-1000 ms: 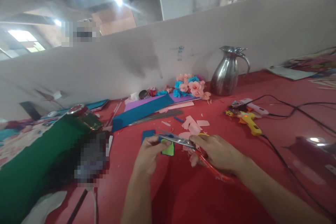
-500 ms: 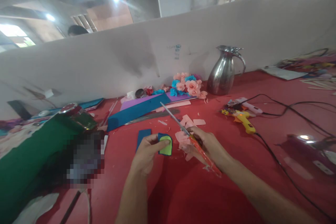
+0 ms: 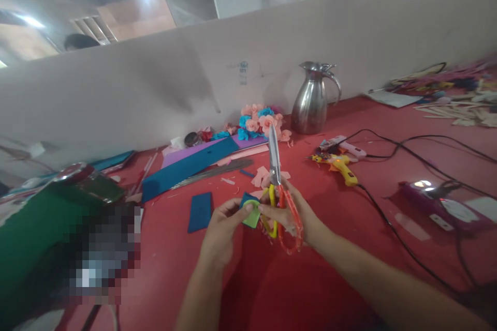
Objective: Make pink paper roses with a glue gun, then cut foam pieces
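Note:
My left hand pinches a small stack of blue paper with a rounded green paper piece on top. The fingertips of my right hand touch the stack's right edge. Scissors with one orange and one yellow handle hang in my right hand, their blades pressed together and pointing up and away. A blue paper rectangle lies on the red table just left of my left hand. Pink paper scraps lie beyond the hands.
Paper flowers and a steel jug stand by the wall. A long blue paper strip lies before them. To the right are a yellow glue gun, black cords and a purple device. A green box stands left.
The scissors have swung upright in my right hand, which has come in to the paper stack. A blue offcut now shows near the pink scraps. The view has shifted right.

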`<move>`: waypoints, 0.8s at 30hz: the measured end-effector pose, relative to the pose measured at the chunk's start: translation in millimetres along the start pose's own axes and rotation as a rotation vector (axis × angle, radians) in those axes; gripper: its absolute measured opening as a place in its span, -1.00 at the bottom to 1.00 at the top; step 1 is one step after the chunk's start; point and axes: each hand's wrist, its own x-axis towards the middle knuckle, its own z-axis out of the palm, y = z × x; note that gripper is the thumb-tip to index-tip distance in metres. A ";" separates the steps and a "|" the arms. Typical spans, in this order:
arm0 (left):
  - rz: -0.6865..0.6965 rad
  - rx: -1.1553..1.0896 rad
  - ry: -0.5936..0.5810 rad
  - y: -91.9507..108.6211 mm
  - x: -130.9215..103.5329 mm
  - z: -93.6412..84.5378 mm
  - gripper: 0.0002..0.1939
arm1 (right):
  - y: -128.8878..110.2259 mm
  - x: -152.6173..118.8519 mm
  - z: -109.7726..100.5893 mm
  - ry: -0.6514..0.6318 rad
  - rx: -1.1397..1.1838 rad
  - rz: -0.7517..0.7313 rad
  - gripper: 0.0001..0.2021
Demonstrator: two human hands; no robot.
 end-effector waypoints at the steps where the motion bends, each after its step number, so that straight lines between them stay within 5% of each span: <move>1: -0.011 -0.043 0.019 -1.8 0.2 2.2 -0.84 | 0.9 0.0 0.6 0.009 -0.016 -0.016 -0.54; 6: 0.003 -0.130 0.169 0.9 -0.2 5.9 -0.80 | -9.5 -3.3 1.2 -0.010 -0.215 -0.021 -0.57; 13: 0.125 -0.157 0.224 13.2 -0.3 -12.4 -0.83 | -35.2 -10.4 -13.4 -0.263 -1.121 -0.217 -0.44; 24: 0.253 -0.140 0.242 12.3 0.9 -24.8 -0.82 | -36.1 -8.7 -11.9 -0.298 -1.221 -0.203 -0.44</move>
